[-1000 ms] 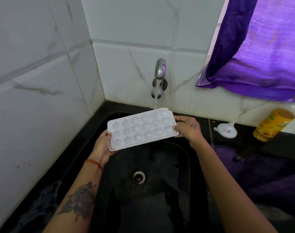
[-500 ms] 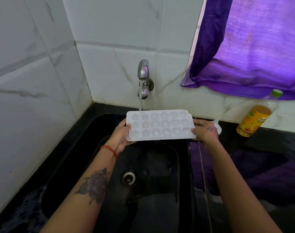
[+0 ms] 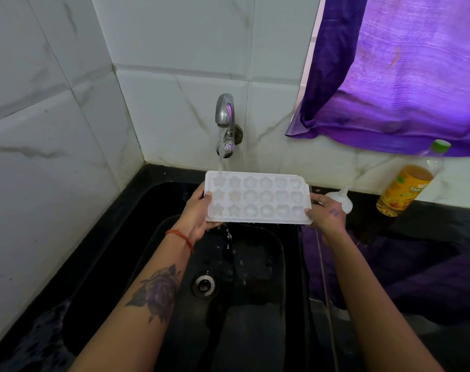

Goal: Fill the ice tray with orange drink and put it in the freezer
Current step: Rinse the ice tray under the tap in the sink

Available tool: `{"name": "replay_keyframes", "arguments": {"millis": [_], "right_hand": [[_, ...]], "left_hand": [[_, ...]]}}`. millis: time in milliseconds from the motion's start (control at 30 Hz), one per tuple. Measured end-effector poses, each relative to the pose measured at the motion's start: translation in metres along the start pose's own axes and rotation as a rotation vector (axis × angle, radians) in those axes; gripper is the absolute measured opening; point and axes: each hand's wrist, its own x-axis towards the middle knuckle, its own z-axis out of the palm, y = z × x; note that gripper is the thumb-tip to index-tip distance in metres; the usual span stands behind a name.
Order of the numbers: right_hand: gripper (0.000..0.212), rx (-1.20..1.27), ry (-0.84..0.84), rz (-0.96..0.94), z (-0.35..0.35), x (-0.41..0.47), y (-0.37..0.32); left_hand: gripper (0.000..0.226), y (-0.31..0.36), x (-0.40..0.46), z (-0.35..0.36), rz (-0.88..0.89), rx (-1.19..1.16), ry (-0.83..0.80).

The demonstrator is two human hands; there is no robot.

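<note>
Holding the ice tray flat over the sink, you've got its long axis running left to right, one short end in each hand. Left hand fingers curl under with the thumb pinching the rim; right hand grips the other end likewise. Tap water hits the far left corner, and the orange drink bottle stands well off right, so your right hand's nearer.
</note>
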Motion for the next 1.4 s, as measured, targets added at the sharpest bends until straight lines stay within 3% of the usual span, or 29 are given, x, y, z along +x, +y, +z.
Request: {"name": "replay_keyframes", "arguments": {"millis": [167,333,533,633,733,867,1033,1100,1233,1400], "right_hand": [[0.045,0.053,-0.099,-0.011,0.03,-0.007,0.0],[0.04,0.031,-0.238,-0.003,0.07,-0.017,-0.01],[0.033,-0.16,-0.413,-0.001,0.096,-0.02,-0.031],[0.039,-0.269,-0.267,-0.146,0.105,-0.017,-0.044],[0.039,-0.192,-0.11,-0.282,0.116,-0.014,-0.068],[0.059,0.015,-0.221,-0.201,0.146,0.004,-0.111],[0.086,-0.161,-0.222,-0.184,0.169,0.025,-0.152],[0.079,-0.232,-0.224,-0.202,0.173,0.034,-0.152],[0.036,-0.264,-0.191,-0.299,0.179,0.045,-0.148],[0.023,0.091,-0.321,-0.096,0.174,0.045,-0.148]], "left_hand": [[0.031,0.004,-0.001,-0.025,0.067,-0.029,0.12],[0.027,0.008,-0.008,-0.058,0.152,-0.062,0.407],[0.033,0.007,-0.012,-0.093,0.141,-0.075,0.551],[0.031,0.002,-0.013,-0.1,0.145,-0.078,0.572],[0.032,-0.004,-0.013,-0.104,0.117,-0.097,0.571],[0.032,-0.006,-0.011,-0.105,0.104,-0.11,0.564],[0.033,-0.008,-0.01,-0.105,0.097,-0.121,0.549],[0.032,-0.009,-0.009,-0.104,0.097,-0.124,0.548],[0.031,-0.012,-0.007,-0.103,0.081,-0.12,0.54],[0.031,-0.015,-0.007,-0.102,0.072,-0.129,0.518]]}}
